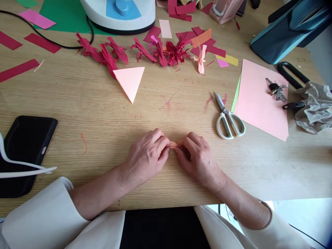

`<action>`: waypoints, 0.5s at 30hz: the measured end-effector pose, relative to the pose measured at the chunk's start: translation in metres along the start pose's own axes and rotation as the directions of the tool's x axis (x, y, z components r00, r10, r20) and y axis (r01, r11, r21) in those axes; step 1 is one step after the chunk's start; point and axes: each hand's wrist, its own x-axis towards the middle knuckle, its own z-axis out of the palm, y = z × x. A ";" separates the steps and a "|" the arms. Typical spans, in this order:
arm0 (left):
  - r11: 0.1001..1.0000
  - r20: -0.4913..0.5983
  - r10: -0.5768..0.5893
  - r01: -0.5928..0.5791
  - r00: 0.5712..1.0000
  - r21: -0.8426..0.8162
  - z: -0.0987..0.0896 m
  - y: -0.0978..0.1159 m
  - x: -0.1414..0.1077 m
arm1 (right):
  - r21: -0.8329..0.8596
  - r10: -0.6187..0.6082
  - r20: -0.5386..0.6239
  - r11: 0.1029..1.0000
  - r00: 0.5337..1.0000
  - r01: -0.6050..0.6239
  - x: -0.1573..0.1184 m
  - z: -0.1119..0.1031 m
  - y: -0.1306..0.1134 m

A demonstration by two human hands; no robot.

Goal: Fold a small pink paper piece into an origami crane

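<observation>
2 hands, left (pixel 146 155) and right (pixel 201 159), pinching orange paper (pixel 173 145) between them, near side of tabletop (pixel 98 114). Scissors (pixel 228 119) to the right, pink triangle (pixel 130 83) far left.

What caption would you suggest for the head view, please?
Left hand and right hand pinch orange paper between them, scissors on the desk.

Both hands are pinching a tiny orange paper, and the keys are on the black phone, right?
Not quite. The head view shows the bunch of metal keys on the light pink paper sheets, not on the flat black phone. The left hand and right hand are indeed pinching the tiny orange paper.
</observation>
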 end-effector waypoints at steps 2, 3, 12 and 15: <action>1.000 0.008 -0.006 0.006 1.000 -0.026 0.001 0.001 0.001 | 0.011 0.015 -0.002 1.000 1.000 -0.015 0.001 0.000 -0.001; 0.999 0.015 -0.011 0.011 1.000 -0.034 0.001 0.001 0.001 | 0.016 0.021 -0.003 1.000 1.000 -0.021 0.001 0.000 -0.001; 0.996 0.064 -0.087 0.088 0.994 -0.012 0.001 0.006 0.008 | -0.009 0.051 0.009 0.999 0.999 -0.051 0.002 0.001 -0.002; 0.994 0.073 -0.111 0.112 0.991 -0.005 0.001 0.007 0.009 | -0.019 0.051 0.010 0.999 0.999 -0.051 0.002 0.001 -0.003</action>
